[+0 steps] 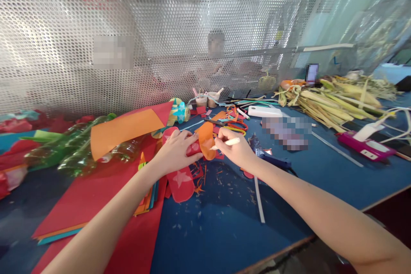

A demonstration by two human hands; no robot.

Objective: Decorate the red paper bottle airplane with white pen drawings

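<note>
My left hand (178,150) is closed on a small red piece (193,148), with an orange rounded piece (206,139) at its right end. Under that hand lies a long red strip (181,186) with rounded ends and pale star shapes. My right hand (236,147) grips a white marker (231,141) between thumb and fingers. The marker points left, its tip at the orange piece. Whether the tip touches the surface is too small to tell. Red and orange scraps (199,175) lie just below the hands.
Red sheets (105,197), an orange sheet (128,130) and green plastic bottles (77,154) are at left. A blue glue gun (276,160) lies right of my right hand. Farther right are dried husks (334,102) and a magenta power strip (366,145). A perforated metal screen (180,21) stands behind.
</note>
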